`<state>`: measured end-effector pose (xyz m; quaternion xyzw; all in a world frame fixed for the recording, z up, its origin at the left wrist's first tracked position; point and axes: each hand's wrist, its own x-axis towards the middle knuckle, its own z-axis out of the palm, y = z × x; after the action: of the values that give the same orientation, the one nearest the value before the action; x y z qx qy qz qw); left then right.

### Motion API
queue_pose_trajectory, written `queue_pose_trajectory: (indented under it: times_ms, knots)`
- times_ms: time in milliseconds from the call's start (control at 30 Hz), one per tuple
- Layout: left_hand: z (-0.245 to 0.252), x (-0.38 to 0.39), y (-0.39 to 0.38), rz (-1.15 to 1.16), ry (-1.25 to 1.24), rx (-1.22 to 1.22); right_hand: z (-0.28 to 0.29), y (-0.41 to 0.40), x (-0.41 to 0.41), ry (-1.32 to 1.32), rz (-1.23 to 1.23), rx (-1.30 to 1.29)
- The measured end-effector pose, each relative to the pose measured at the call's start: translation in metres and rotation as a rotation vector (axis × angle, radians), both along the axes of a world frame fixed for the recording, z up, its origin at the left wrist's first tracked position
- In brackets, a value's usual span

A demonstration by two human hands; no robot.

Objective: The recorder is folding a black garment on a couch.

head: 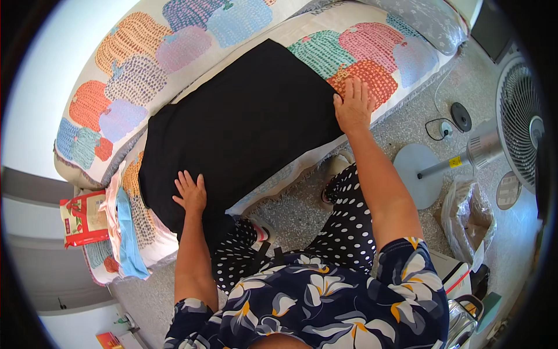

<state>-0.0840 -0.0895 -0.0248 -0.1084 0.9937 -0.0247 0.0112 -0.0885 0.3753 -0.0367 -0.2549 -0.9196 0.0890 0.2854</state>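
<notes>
A black garment (248,109) lies spread out across the seat of a sofa (305,168), which has a pumpkin-patterned cover. My left hand (191,192) rests on the garment near its left end, palm down with the fingers apart. At the garment's right edge is my right hand (355,107), laid flat. Its fingertips reach past the edge onto the red pumpkin print of the cover. Neither hand grips anything. Part of the black cloth hangs over the front of the seat beside my left forearm.
A red packet (87,218) and folded pink and blue cloths (128,237) lie on the sofa's left arm. To the right stands a pedestal fan (518,126) with a round base (418,174). Near it are a cable reel (461,117) and a plastic-lined bin (468,222).
</notes>
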Motion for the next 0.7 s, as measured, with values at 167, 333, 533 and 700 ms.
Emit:
queue_pose_trajectory:
  times_ms: [167, 333, 533, 700]
  knots:
    - [0.022, 0.003, 0.113, -0.491, 0.465, 0.082, 0.011, -0.038, 0.017, 0.063, 0.504, 0.116]
    - [0.006, 0.013, 0.18, -0.774, 0.26, 0.047, 0.0, -0.039, 0.015, -0.166, 0.643, 0.123]
    - [0.001, -0.007, 0.109, -0.55, 0.168, 0.116, -0.013, -0.025, 0.008, -0.18, 0.632, 0.118]
    - [0.024, 0.014, -0.02, -0.187, -0.043, 0.013, -0.004, -0.022, 0.013, -0.309, 0.607, 0.11]
